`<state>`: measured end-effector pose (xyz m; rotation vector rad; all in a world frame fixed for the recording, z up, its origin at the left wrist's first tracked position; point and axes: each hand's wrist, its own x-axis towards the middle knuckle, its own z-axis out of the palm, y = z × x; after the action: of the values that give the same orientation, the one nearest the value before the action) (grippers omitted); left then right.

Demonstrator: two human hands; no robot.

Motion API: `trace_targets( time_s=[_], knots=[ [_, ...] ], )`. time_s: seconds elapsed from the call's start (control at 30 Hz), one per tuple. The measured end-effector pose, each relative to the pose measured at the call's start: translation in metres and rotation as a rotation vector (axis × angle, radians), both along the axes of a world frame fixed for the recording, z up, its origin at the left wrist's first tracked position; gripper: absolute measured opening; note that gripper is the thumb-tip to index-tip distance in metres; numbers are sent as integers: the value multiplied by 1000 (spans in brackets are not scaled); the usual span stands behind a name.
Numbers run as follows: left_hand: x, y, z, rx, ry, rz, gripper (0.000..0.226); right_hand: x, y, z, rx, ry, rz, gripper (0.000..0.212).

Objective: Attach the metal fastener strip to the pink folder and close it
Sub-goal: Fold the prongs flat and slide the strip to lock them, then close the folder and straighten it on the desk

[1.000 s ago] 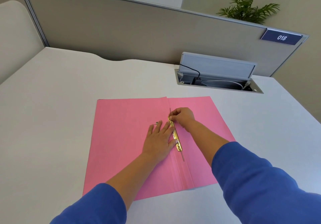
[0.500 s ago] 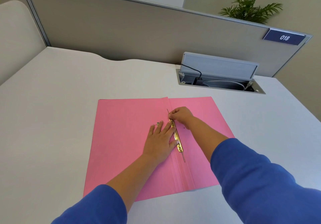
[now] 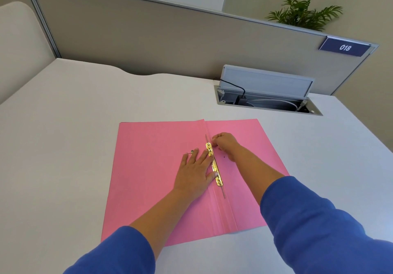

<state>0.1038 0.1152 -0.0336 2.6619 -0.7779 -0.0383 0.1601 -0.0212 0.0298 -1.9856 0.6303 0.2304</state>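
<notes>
The pink folder (image 3: 161,178) lies open mid-desk (image 3: 63,124); little has shifted in the last second. Your left hand (image 3: 196,170) stays spread flat, thumb pinning the metal fastener strip (image 3: 214,165) beside the crease, while your right hand (image 3: 225,144) keeps pinching at its far end: fastening likely unfinished. The partition tag (image 3: 344,47) reads "018".

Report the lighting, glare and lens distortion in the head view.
Head view: soft, even light, faint shadows under the hands; bright glare on the gold metal fastener strip along the fold of the open pink paper folder; wide-angle bending curves the grey partition panel; the blue "018" sign looks slightly blurred.
</notes>
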Motion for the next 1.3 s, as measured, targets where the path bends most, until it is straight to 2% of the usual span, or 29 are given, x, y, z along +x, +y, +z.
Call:
trace_targets(
  time_s=[0.43,0.57,0.7,0.8,0.9,1.03,1.13,1.3],
  knots=[
    [0,6,5,-29,27,-40,52,-71,-19,5,127,48,-38,20],
    [-4,17,15,-317,113,-56,43,-112,-24,8,149,54,-26,20],
    [-9,49,29,-551,0,185,35,-153,-28,7,197,-6,-74,11],
    [-3,80,39,-470,-42,447,40,-179,-35,9,122,-55,-163,20],
    [3,109,48,-238,60,687,53,-200,-44,10,-163,-54,-197,33],
    [0,133,55,-96,262,867,57,-213,-46,15,-498,163,-130,59],
    [-4,136,54,-80,315,914,53,-214,-47,16,-495,312,-120,76],
    [-11,131,56,-55,334,924,54,-208,-53,19,-531,384,-45,81]
  ],
)
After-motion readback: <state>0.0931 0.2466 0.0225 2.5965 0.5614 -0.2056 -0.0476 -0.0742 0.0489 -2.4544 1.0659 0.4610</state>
